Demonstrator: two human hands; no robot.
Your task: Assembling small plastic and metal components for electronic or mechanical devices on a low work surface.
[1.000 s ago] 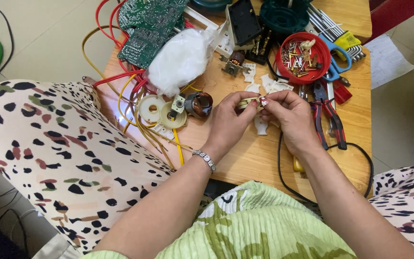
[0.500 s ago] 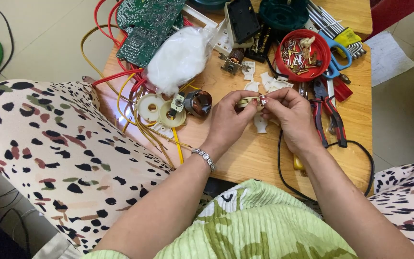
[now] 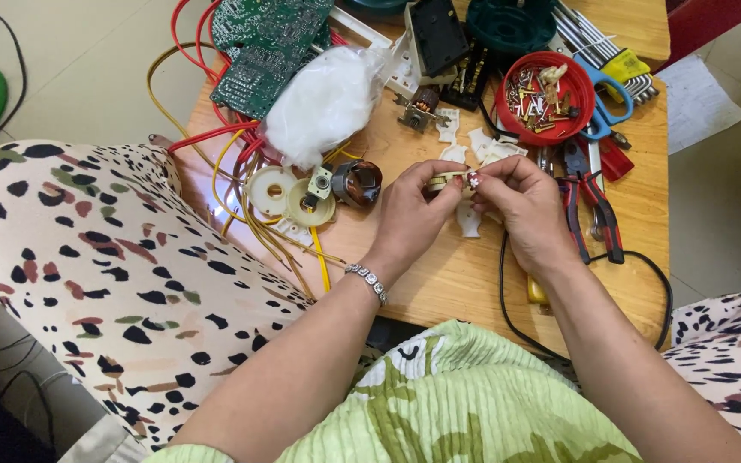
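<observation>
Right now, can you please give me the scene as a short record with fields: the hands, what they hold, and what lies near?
left hand: pinches one end of a small pale part above the wooden table
right hand: pinches the other end of the same part
left wrist: silver bracelet
left of hands: copper coil, round cream discs, yellow and red wires
behind hands: white plastic bag, green circuit board, red bowl of small metal parts
right of hands: red-handled pliers, black cable
</observation>
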